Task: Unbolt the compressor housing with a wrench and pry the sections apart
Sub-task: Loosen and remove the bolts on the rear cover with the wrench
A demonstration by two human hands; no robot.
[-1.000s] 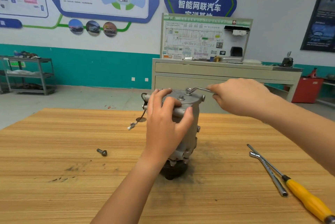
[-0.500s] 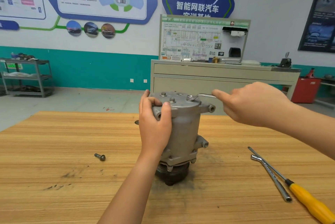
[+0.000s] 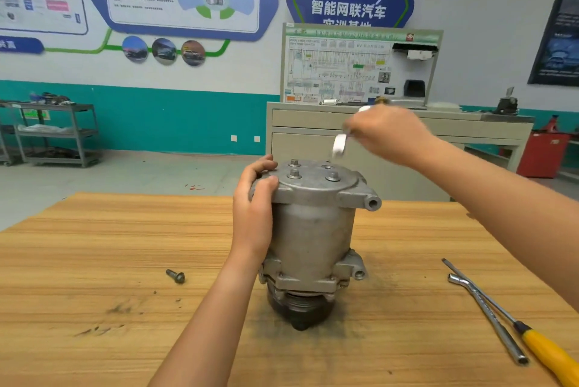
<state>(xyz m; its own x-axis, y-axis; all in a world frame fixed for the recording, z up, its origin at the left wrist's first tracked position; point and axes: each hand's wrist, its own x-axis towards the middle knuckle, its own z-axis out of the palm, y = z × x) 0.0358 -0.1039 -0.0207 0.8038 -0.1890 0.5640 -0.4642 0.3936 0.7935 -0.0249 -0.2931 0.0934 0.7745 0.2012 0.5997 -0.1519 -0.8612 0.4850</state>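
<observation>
A grey cast compressor [image 3: 313, 230] stands upright on its dark pulley end in the middle of the wooden table [image 3: 94, 245]. Three bolt heads show on its top cover, beside an open bolt hole [image 3: 327, 167]. My left hand [image 3: 255, 198] grips the left edge of the top cover, fingers curled over the rim. My right hand [image 3: 387, 134] is raised above and behind the cover and holds a small wrench [image 3: 340, 143], blurred by motion and off the bolts.
A loose bolt [image 3: 176, 276] lies on the table to the left of the compressor. At the right lie an L-shaped socket wrench [image 3: 488, 317] and a yellow-handled screwdriver [image 3: 545, 352]. A beige cabinet [image 3: 391, 142] stands behind the table, and a metal shelf cart [image 3: 53, 132] at far left.
My right hand has lifted the wrench up off the top bolt. My left hand has shifted round to the left rim of the cover. The view has moved closer.
</observation>
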